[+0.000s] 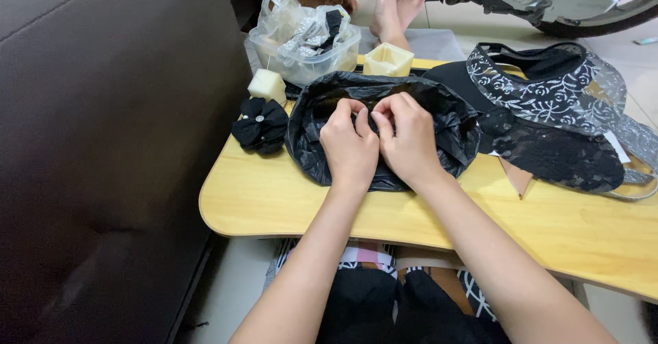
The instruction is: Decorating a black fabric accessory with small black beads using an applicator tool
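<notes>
- The left hand [349, 145] and right hand [406, 138] sit side by side at the centre of the frame, knuckles up, fingertips curled in and meeting over one small spot.
- Both hands pinch something tiny between thumb and fingers; it is too small and hidden to make out.
- Directly beneath them lies a black plastic bag [445, 121], its mouth open toward the top of the frame and its long axis running left to right across the yellow wooden table [288, 200].
- The bag lies under both hands alike, so neither is nearer; the pinched spot is just over the bag's opening.
- Left of the bag, apart from the left hand, rests a black fabric flower [259, 125] with a shiny centre.
- Above, toward the upper middle, stand a clear plastic tub [284, 59] stuffed with wrapping and two cream-coloured blocks [388, 59].
- To the right, black lace fabric [548, 152] and a patterned sheer ribbon [548, 87] spread over the table edge.
</notes>
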